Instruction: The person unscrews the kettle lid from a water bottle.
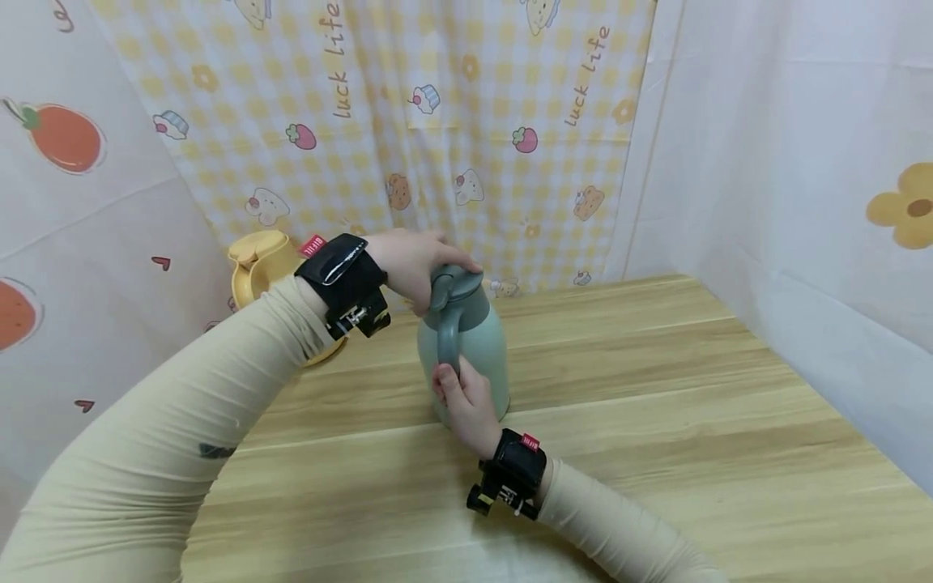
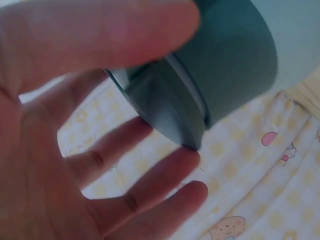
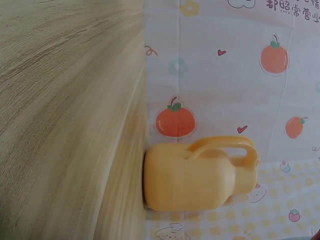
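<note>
A pale green thermos jug [image 1: 481, 348] with a grey-green neck stands upright on the wooden table. My right hand [image 1: 470, 401] grips its handle [image 1: 449, 336] low down, thumb laid along it. From above, my left hand [image 1: 411, 263] spans the jug's lid [image 1: 466, 283]. In the left wrist view the lid [image 2: 162, 107] lies between the thumb and the spread fingers, two fingertips right at its rim. The right wrist view shows neither the hand's grip nor the handle.
A yellow jug [image 3: 187, 177] with a handle stands at the back left, partly behind my left forearm in the head view. The wooden table [image 1: 641, 453] stretches to the right. A checked curtain [image 1: 510, 162] hangs behind and pale sheets [image 1: 787, 178] line the sides.
</note>
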### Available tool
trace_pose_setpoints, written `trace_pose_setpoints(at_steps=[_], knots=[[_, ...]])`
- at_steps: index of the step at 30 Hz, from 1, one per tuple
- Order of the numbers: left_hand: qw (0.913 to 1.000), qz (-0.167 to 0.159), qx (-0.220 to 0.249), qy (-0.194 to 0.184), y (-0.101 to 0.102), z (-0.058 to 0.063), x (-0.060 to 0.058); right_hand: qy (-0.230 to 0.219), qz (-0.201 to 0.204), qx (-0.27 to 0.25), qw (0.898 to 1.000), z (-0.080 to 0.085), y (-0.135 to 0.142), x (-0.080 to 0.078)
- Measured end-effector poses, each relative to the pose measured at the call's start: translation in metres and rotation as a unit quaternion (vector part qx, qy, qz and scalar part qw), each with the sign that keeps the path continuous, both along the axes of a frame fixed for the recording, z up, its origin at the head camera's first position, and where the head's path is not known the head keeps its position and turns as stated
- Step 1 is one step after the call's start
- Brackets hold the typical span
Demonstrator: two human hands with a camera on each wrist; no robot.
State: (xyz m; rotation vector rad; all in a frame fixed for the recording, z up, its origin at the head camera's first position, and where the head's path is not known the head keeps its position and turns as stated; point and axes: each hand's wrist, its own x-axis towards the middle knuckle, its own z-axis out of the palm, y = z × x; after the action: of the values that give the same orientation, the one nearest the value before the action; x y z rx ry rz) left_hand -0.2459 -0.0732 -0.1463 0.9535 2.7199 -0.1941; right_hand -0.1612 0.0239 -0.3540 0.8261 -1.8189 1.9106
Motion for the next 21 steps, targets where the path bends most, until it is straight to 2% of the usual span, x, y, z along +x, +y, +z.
trace_pose_setpoints(at_steps=[10, 14, 21], knots=[[0.9986, 0.034, -0.02, 0.034, 0.015, 0.001, 0.013, 0.001, -0.002, -0.004, 1.0, 0.002, 0.001, 0.001], [0.9976, 0.047, -0.036, 0.036, 0.022, 0.001, 0.014, 0.009, -0.002, -0.006, 1.0, 0.002, 0.002, 0.001], [0.994, 0.092, -0.052, 0.028, 0.031, 0.007, 0.013, 0.016, 0.001, -0.015, 1.0, 0.0, 0.001, 0.0]])
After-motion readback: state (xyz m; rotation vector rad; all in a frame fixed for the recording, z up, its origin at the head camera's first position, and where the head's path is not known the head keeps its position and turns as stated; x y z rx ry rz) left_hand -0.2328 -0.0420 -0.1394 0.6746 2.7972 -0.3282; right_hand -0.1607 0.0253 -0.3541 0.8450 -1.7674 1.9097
